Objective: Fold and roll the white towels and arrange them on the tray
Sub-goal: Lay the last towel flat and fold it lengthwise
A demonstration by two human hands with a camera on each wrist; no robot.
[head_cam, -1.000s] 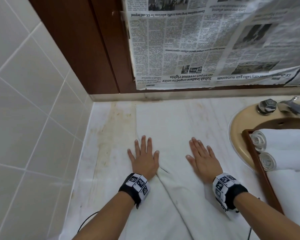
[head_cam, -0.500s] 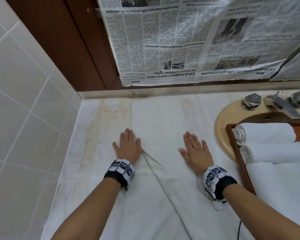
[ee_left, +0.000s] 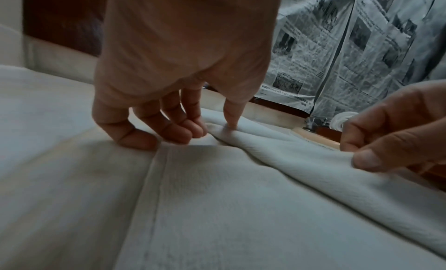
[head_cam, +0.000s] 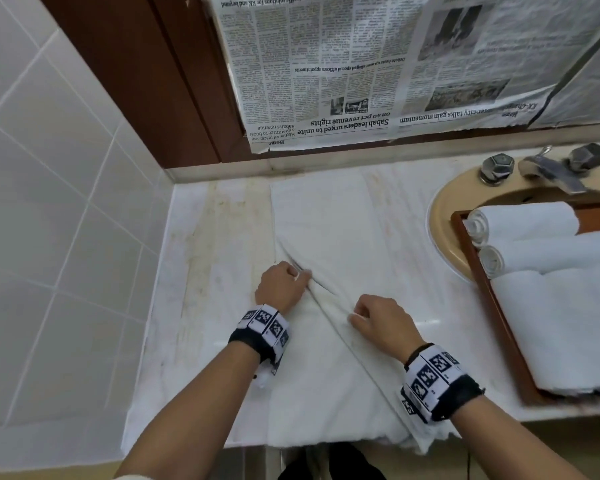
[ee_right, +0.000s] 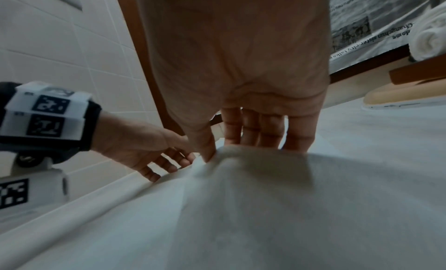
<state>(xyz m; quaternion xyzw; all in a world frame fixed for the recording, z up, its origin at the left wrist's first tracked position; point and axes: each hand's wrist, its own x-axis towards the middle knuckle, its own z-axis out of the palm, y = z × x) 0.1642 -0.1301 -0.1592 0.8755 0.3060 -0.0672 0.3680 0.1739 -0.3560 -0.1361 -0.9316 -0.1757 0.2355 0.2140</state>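
On the marble counter (head_cam: 194, 306), both hands (head_cam: 280, 287) seemingly pinch the towel's (head_cam: 329, 230) fold.

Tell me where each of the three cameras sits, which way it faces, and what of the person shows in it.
Head: on the head, facing down at the counter; both forearms, left hand and right hand pinch the flat towel.
Left wrist: along the left palm toward the newspaper; its fingers show, plus the right fingertips.
Right wrist: along the right palm; the left hand and its wristband show too.
Shared: all three show both hands and the towel ridge.
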